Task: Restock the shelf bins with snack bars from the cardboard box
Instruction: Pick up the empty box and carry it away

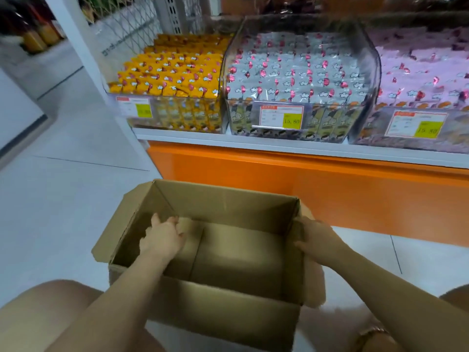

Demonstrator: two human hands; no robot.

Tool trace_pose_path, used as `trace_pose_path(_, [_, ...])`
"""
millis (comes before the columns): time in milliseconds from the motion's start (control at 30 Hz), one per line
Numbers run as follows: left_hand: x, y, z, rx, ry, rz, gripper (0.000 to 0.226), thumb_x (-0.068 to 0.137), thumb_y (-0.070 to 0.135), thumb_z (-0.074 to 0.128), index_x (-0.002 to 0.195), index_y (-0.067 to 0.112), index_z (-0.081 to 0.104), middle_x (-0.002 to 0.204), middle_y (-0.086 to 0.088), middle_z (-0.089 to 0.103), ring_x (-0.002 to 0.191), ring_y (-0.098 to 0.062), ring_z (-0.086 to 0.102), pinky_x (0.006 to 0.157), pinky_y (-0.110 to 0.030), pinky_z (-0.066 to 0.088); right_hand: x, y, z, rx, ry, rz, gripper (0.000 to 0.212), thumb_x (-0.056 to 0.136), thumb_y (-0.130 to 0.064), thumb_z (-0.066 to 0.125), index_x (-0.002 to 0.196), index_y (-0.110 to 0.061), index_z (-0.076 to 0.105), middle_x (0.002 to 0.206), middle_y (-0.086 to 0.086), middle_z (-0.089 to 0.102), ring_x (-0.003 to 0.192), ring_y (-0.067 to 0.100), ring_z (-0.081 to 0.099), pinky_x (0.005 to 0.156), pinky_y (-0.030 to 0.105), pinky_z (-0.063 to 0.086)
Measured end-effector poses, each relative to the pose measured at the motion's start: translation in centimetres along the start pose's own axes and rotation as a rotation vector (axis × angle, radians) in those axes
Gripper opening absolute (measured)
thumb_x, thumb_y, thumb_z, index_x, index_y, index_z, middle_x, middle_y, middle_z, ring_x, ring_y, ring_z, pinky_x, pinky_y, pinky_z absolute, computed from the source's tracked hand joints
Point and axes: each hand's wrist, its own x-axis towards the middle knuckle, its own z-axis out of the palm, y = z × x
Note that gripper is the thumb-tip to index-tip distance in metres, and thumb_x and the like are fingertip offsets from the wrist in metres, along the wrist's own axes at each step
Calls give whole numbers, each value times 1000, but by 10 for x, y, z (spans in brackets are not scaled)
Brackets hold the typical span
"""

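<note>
Head view, one frame.

Item 1: cardboard box (228, 301). It is set on the white tiled floor (63, 199) with its top flaps folded outward, and bare bottom flaps are seen inside.

Item 2: left hand (162, 237). It is reached down inside the box, by the left wall, with the fingers pointed at the far left corner. The picture is blurred there, so it cannot be told whether a flap edge is held or only touched.

Item 3: right hand (317, 237). It is closed round the top edge of the box's right wall, and the thumb is seen on the near side.

Item 4: shelf (279, 144), white-edged, found beyond the box and higher, with an orange panel (304, 189) beneath it.

Item 5: three clear bins, stood side by side on the shelf.
- Beyond the box's left side: yellow bin (177, 118), filled with yellow-wrapped snack bars (172, 72) laid in rows.
- Straight beyond the box: middle bin (299, 26), filled with silver-wrapped bars (299, 72).
- Beyond the box's right side: right bin (368, 123), filled with pink-wrapped bars (426, 72).

Item 6: price tags (280, 118), one fixed to the front of each bin.

Item 7: bare knees (43, 316), seen on the near side of the box, at left and right.
</note>
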Motion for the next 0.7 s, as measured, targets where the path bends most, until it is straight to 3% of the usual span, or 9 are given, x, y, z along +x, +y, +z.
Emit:
trace_pose_path(133, [6,-8,-8,78,110,-4,46,96,39,48,140,29,41,158,-8,15,143,-33,19,115,-53,16,15,-16,15,-3,27,26,49,90,-7,50,137,-17,44,125,10,58,109,26,57,85,32,47])
trace_pose_path(233, [19,-8,-7,29,86,34,42,95,36,49,137,27,46,152,-6,30,138,-30,32,114,-53,20,24,-26,17,-19,64,12,30,91,-7,46,120,-14,54,99,5,62,81,19,55,73,28,45])
trace_pose_path(300, [29,0,-7,-12,135,105,39,94,35,50,133,28,51,146,-2,38,132,-26,40,113,-50,25,29,-31,16,-33,68,-6,31,91,-6,45,120,-15,53,85,-1,54,73,14,48,68,25,40])
trace_pose_path(467, [44,31,-19,-88,212,292,35,95,32,51,130,30,53,140,5,45,126,-18,45,113,-40,25,38,-55,1,-47,19,-18,48,92,-8,47,139,-18,40,107,4,57,94,18,55,81,25,45])
trace_pose_path(700, [21,29,-98,-90,131,199,34,96,33,47,130,33,52,141,5,45,129,-18,44,114,-40,21,16,-110,-57,-60,-67,35,57,89,-12,49,144,-19,36,135,5,52,122,22,50,102,32,40])
